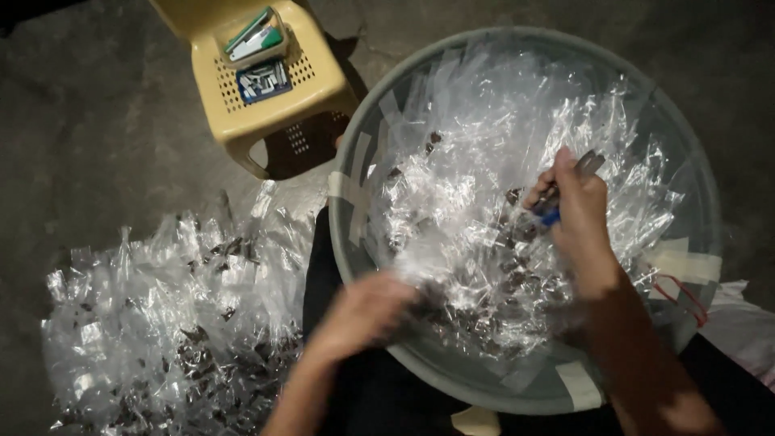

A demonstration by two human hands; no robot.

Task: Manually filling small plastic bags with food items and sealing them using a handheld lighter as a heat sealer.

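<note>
Currently logged, item by item, as I watch from my remote seat.

Right hand point(577, 214): clenched around a stapler point(557, 202), metal arm with blue body, held over the middle of the basin.

Left hand point(363, 311): blurred at the basin's near rim; I cannot tell whether it grips a packet or lies slack.

Basin point(686, 145): large, round, grey, patched with tape strips, heaped with small clear plastic packets point(468, 161) holding dark contents.

Position: the packets lie directly under and between both hands, the stapler's nose just above them.

Handling note, my judgement: I would gather one packet's neck flat with the left hand before closing the stapler, keeping fingers clear of its nose.

Second pile of packets point(169, 323): on the floor, left of the basin, well apart from the right hand.

Yellow stool point(234, 121): beyond, carrying a spare stapler point(254, 36) and a staple box point(264, 79).
</note>
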